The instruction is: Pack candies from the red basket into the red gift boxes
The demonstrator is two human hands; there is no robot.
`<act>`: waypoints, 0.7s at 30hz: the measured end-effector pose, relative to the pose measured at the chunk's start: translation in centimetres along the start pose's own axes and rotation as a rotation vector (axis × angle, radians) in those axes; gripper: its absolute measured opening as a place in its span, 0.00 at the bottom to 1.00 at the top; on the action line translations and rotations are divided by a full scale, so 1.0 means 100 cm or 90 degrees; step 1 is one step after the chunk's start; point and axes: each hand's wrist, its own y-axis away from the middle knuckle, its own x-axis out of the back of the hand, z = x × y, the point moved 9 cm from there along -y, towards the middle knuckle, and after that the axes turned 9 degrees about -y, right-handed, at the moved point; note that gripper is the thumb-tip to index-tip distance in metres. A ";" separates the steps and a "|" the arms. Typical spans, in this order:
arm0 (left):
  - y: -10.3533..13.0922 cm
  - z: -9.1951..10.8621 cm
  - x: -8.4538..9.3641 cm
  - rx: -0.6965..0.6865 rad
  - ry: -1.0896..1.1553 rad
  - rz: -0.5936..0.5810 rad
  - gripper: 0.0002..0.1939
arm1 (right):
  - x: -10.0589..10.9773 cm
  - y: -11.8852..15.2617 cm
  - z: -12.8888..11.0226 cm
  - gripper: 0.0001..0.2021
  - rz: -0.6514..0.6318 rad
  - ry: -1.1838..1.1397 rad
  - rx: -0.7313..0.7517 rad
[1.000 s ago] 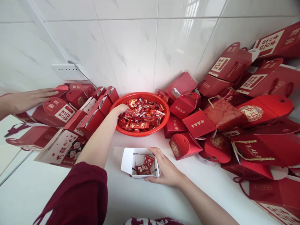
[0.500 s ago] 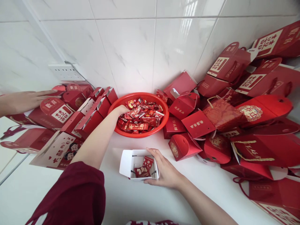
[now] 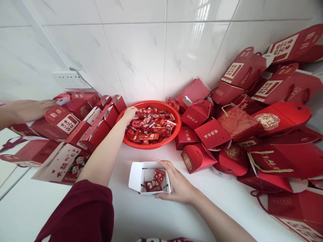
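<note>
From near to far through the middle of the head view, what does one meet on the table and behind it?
Open box held by the right hand, red basin of wrapped sweets, tiled wall.

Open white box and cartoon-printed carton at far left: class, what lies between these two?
In the head view, the person's left forearm and a stretch of white tabletop lie between the open white box and the cartoon-printed carton.
</note>
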 end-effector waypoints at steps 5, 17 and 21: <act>0.011 0.012 -0.004 0.006 0.155 -0.063 0.07 | -0.001 0.001 0.002 0.54 -0.001 0.002 -0.003; 0.028 0.016 -0.020 0.003 0.158 -0.178 0.20 | 0.000 0.000 0.002 0.55 -0.003 0.008 0.000; 0.030 0.014 -0.020 -0.007 0.133 -0.172 0.22 | 0.002 0.001 0.000 0.53 0.003 0.007 0.002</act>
